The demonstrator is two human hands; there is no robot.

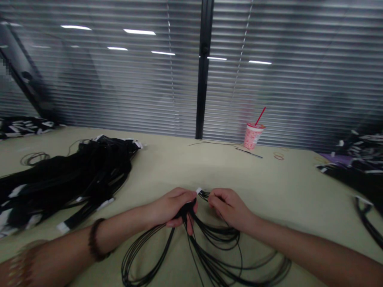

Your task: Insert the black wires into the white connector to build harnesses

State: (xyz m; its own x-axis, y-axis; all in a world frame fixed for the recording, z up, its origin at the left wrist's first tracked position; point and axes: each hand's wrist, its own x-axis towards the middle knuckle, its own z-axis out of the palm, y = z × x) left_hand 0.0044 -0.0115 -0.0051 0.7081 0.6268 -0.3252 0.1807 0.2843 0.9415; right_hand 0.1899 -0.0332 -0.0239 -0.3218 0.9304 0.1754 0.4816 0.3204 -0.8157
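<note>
A looped bundle of thin black cables [206, 255] hangs in front of me over the pale table. My left hand [179, 207] is closed around the gathered part of the bundle, thumb on top. Just past that thumb a small white connector [199, 191] sticks out, with several short black wires running from it to the right. My right hand [227, 205] pinches those wires between thumb and curled fingers. Loops of cable spread below both hands and run out of the bottom of the view.
On the left lies a big heap of black cables [98, 167] with white ends. A pink cup [253, 136] with a red straw stands at the back, near a pen [249, 153] and rubber bands [279, 157]. More black cables [356, 179] lie at right. Blinds [119, 87] line the glass behind.
</note>
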